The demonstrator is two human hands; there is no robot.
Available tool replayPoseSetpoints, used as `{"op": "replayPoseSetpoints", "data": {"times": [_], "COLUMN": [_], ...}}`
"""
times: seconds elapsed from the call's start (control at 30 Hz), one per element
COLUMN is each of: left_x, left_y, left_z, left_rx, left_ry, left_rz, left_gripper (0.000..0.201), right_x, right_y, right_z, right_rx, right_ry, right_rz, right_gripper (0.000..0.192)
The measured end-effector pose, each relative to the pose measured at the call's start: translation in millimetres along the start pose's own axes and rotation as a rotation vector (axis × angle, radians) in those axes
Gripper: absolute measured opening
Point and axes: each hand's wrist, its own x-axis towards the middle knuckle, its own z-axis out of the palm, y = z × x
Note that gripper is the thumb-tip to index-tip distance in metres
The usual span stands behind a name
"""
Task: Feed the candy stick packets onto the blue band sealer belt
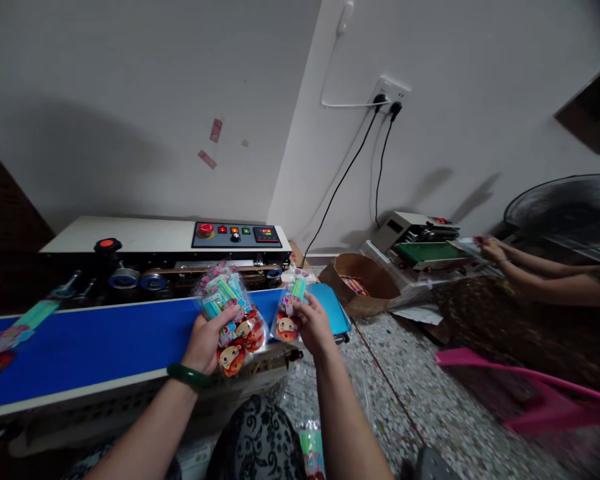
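My left hand (pixel 207 339), with a green bangle at the wrist, is closed round a stack of clear plastic packets (pixel 243 327) printed with a red-haired cartoon figure and holding pale green and blue strips. In my right hand (pixel 314 323) is a single packet (pixel 287 319) of the same kind, gripped by its edge beside the stack. Both hands are over the front edge of a blue conveyor belt (pixel 145 333). Another packet (pixel 25 327) lies at the belt's left end, partly blurred.
Behind the belt stands a sealing machine with a control panel (pixel 240 235). A cardboard box (pixel 363 283) with packets sits on the speckled floor. At right, a person's hands (pixel 493 250) work at a second machine (pixel 425 243), near a pink chair (pixel 535 387) and a fan (pixel 570 210).
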Motion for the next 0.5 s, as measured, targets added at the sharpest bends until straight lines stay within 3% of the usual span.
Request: {"op": "replayPoseSetpoints", "data": {"times": [0.1,0.27,0.5], "left_x": [-2,-6,-5], "left_y": [4,8,7], "left_z": [2.3,7.4,4.0], "left_rx": [-0.014,-0.010,0.014], "left_ry": [0.005,0.018,0.010], "left_rz": [-0.017,-0.035,-0.039], "left_gripper": [0.023,0.025,0.024], "right_x": [11,31,50], "right_y": [0,4,5], "right_z": [-18,-31,-22], "right_rx": [-0.034,-0.206,-0.284], "right_ry": [0.012,0.216,0.181], "right_rz": [0.065,0.108,0.186], "right_gripper": [0.039,0.037,0.030]}}
